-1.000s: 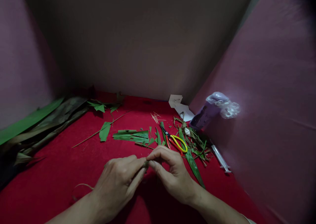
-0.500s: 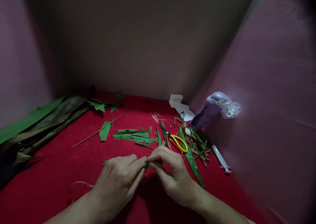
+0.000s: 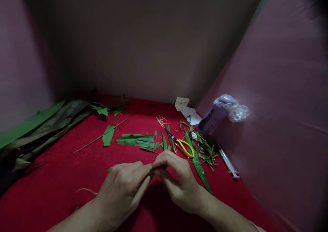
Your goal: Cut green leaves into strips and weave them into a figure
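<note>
My left hand (image 3: 124, 186) is closed in a pinch, its fingertips meeting those of my right hand (image 3: 179, 182) low in the middle of the view. The right thumb and forefinger are pinched too. A small dark bit shows between the fingertips, mostly covered, and I cannot make out its kind. Just beyond the right hand lie scissors (image 3: 182, 148) with one yellow and one red handle. Cut green leaf strips (image 3: 135, 140) rest on the red cloth (image 3: 64, 177) ahead of both hands. A green scrap pokes out behind the left hand.
A heap of leaf and stem scraps (image 3: 205, 151) and a syringe (image 3: 229, 163) lie at right. Behind them stands a purple bottle (image 3: 214, 116) with clear plastic on top. Toothpicks (image 3: 161, 121) and white cards (image 3: 191, 115) lie farther back. Long leaves (image 3: 48, 128) fill the left.
Both hands stay in nearly the same place. The fingertips have shifted slightly, and the small dark bit between them is now more covered.
</note>
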A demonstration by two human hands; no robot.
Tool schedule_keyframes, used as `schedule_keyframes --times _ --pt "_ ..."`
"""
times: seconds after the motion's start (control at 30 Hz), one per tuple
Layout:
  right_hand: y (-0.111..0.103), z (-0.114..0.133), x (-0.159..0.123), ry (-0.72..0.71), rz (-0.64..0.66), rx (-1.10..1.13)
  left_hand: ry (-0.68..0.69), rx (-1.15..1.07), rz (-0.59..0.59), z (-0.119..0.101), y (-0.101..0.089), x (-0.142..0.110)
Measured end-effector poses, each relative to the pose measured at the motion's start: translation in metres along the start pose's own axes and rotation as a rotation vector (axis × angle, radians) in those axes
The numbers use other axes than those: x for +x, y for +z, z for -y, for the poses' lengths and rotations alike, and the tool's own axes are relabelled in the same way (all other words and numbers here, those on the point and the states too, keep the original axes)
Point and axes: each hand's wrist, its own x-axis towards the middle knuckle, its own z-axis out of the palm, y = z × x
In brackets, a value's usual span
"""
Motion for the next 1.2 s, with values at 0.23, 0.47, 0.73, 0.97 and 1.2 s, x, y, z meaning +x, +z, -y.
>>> schedule_keyframes --times 0.23,0.47,0.73,0.97,1.2 --pt "0.001 0.001 0.0 0.013 0.009 -0.061 -0.008 -0.024 -0.008 -0.001 0.0 0.0" --pt "0.002 0.001 -0.001 -0.006 -0.039 -0.089 -0.055 -0.311 -0.055 -0.002 -0.002 0.002" --pt "0.006 0.001 -0.003 0.125 -0.118 -0.105 -0.423 -0.911 -0.07 0.001 -0.005 0.006" --pt "0.015 -0.002 -0.008 0.097 -0.059 -0.132 -0.569 -1.098 -0.071 -0.001 -0.002 0.009" --pt "0.02 0.001 -0.01 0.065 -0.037 -0.154 -0.629 -1.21 -0.105 -0.003 -0.003 0.009"
